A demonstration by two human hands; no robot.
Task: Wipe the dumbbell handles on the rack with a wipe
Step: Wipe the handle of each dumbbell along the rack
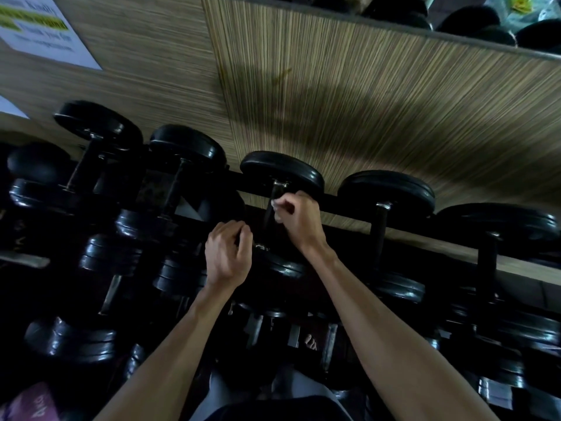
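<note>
We count five dumbbells along the top tier of the rack, their far heads lined up against the wall, and more black dumbbells on the lower tiers, too dark and crowded for us to number. The third one from the left, the middle dumbbell, is the one we are working on. Our right hand has its fingers curled round the upper part of that dumbbell's handle, pinching a small white wipe against the bar; only a scrap of the wipe shows between the fingers. Our left hand sits lower, beside the near end of the same handle, fingers curled in; whether it grips the dumbbell's near head or simply rests there we cannot tell.

The rack is a dark metal frame standing against a wall panel with a fine striped wood-grain finish, on which the shadow of a head and shoulders falls. One white printed notice with a yellow-green band hangs on the panel at upper left, its text too blurred to read. A mirror edge at upper right reflects more dark weights.
</note>
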